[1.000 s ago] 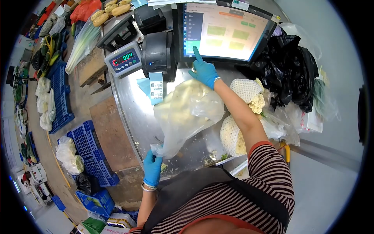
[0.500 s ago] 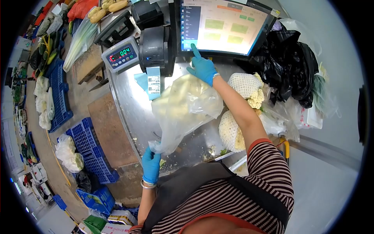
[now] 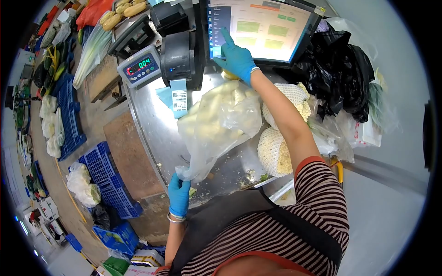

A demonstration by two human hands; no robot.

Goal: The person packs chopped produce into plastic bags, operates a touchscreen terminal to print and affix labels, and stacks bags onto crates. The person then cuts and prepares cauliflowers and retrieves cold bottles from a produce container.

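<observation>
My left hand (image 3: 179,195), in a blue glove, is closed on the gathered end of a clear plastic bag (image 3: 202,158). Pale, whitish contents fill the bag, which lies on a metal counter; their kind is blurred by the plastic. My right hand (image 3: 238,60), also gloved in blue, holds nothing. Its index finger is stretched out over the left side of a lit monitor (image 3: 264,30), with the thumb apart; whether the fingertip touches the screen I cannot tell. Left of the monitor, a label printer (image 3: 180,57) has printed labels (image 3: 179,99) hanging from its front.
A scale display (image 3: 139,66) reads 0.04 at the counter's left edge. Cauliflowers in white foam nets (image 3: 273,152) sit under my right forearm. Black plastic bags (image 3: 343,69) hang at the right. Blue crates (image 3: 108,179) and bagged vegetables (image 3: 83,184) stand on the floor at left.
My right hand has moved up the screen, its fingertip now higher along the left-hand menu. My left hand keeps its hold on the bag. The view has shifted slightly.
</observation>
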